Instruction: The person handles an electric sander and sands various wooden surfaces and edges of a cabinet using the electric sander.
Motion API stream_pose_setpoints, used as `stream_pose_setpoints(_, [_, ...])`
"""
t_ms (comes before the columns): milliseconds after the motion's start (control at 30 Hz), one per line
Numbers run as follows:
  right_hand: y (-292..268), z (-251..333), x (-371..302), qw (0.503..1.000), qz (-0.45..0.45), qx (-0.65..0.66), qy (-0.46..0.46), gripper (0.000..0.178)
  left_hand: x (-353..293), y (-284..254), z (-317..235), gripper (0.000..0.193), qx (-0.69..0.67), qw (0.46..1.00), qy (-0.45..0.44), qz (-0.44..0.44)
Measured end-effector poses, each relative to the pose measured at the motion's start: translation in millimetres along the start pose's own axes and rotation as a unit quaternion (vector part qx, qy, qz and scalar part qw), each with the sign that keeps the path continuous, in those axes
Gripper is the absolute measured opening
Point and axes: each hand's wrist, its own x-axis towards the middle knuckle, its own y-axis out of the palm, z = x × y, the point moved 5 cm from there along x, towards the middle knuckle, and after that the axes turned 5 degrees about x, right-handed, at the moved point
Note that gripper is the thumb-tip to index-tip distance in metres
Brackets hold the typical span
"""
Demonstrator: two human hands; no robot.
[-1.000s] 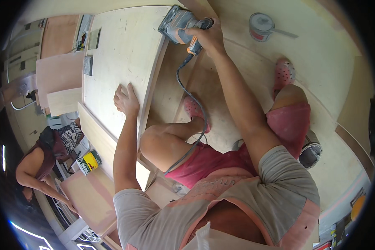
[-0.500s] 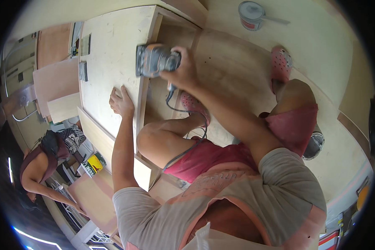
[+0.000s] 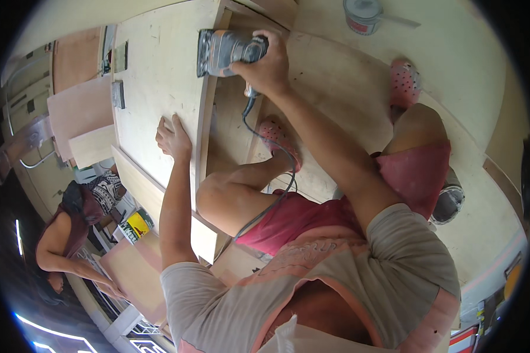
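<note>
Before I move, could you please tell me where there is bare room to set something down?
The pale panel is bare between the grey blocks and the sander, beyond the left hand. Its right edge, by the sander and right hand, is crowded.

I see a bright, slightly washed-out middle, the pale board (image 3: 153, 65) lightest. At lower left, white light strips (image 3: 19, 236) glare against a dark patch. Soft shade fills the cabinet (image 3: 232, 126), upper centre. Fisheye bends straight edges; toward the black rim, detail smears.
</note>
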Motion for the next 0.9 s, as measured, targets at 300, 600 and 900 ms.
stream_pose_setpoints(300, [-6.7, 13.9, 36.3, 0.993, 0.020, -0.021, -0.114, 0.064, 1.8, 3.1, 2.6, 0.066, 0.009, 1.000, 0.002, 0.004])
stream_pose_setpoints(600, [-8.6, 25.3, 31.7, 0.972, 0.038, -0.004, -0.232, 0.058, 2.7, 2.4, 4.9, 0.065, 0.008, 1.000, 0.000, 0.011])
stream_pose_setpoints(900, [-5.3, -49.0, 49.1, 0.929, 0.116, 0.340, 0.092, 0.057, 2.3, 3.6, 4.5, 0.064, 0.000, 1.000, 0.009, -0.004])
